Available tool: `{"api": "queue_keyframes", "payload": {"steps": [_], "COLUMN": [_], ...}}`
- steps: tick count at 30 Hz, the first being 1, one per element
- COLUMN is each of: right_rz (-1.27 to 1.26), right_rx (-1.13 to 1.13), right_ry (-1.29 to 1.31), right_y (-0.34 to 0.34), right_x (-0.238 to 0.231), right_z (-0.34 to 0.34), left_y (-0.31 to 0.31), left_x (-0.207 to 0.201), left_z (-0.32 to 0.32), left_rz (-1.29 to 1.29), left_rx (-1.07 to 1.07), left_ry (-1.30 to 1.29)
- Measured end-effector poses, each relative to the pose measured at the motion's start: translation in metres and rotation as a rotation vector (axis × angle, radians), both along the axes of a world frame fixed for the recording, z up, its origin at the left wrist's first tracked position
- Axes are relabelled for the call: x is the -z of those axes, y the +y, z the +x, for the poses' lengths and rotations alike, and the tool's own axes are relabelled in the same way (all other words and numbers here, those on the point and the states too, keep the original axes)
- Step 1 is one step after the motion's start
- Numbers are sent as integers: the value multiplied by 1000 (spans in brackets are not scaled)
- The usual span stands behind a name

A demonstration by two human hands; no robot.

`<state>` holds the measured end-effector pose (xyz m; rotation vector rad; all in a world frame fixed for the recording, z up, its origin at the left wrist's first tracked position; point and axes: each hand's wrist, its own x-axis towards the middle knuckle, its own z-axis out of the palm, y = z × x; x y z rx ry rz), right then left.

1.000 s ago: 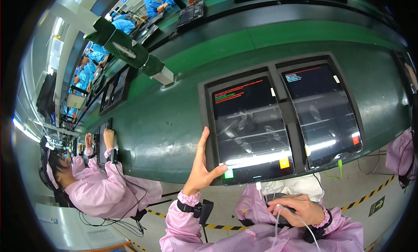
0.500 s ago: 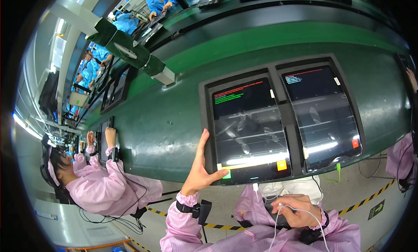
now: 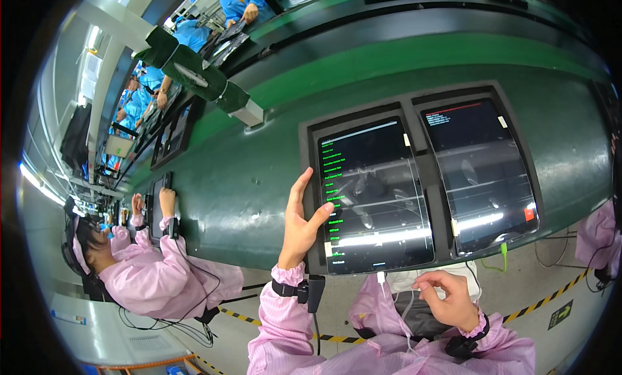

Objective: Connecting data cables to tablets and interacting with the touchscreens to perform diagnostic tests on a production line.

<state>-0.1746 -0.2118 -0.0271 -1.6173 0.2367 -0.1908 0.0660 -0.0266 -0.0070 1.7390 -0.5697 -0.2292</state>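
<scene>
A large black tablet (image 3: pixel 372 181) lies in the left recess of a dark foam tray (image 3: pixel 422 142). Its screen shows a column of green text lines. My left hand (image 3: pixel 301 223) is at the tablet's left edge, fingers stretched up along the frame and thumb over the screen near the list. Below the bench edge, my right hand (image 3: pixel 449 300) has its fingers curled with the tips together. What they pinch, if anything, is too small to make out. A white cable (image 3: pixel 392 305) hangs from a plug at the tablet's lower edge, and one strand passes close to my right fingertips.
A second tablet (image 3: pixel 483 174) fills the tray's right recess, with a green cable (image 3: pixel 503 252) at its lower edge. A green-wrapped post (image 3: pixel 194 70) rises from the green bench (image 3: pixel 227 210). A co-worker in pink (image 3: pixel 149 271) sits at left; others in blue work beyond.
The left tablet's screen has gone from red and green text with coloured blocks to a green list. My left hand slid up. My right hand rose slightly, and the cable no longer drapes over it.
</scene>
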Motion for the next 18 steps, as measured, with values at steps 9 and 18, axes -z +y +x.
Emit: {"api": "queue_keyframes", "payload": {"steps": [9,18], "right_rz": [-57,-34], "right_rx": [-25,-84], "right_ry": [10,67], "right_y": [11,35], "right_x": [-15,-12], "right_z": [16,29], "left_y": [-1,-3], "left_x": [0,0], "left_z": [-2,-3], "left_rz": [-28,-2], "left_rx": [-44,-34], "left_ry": [13,-12]}}
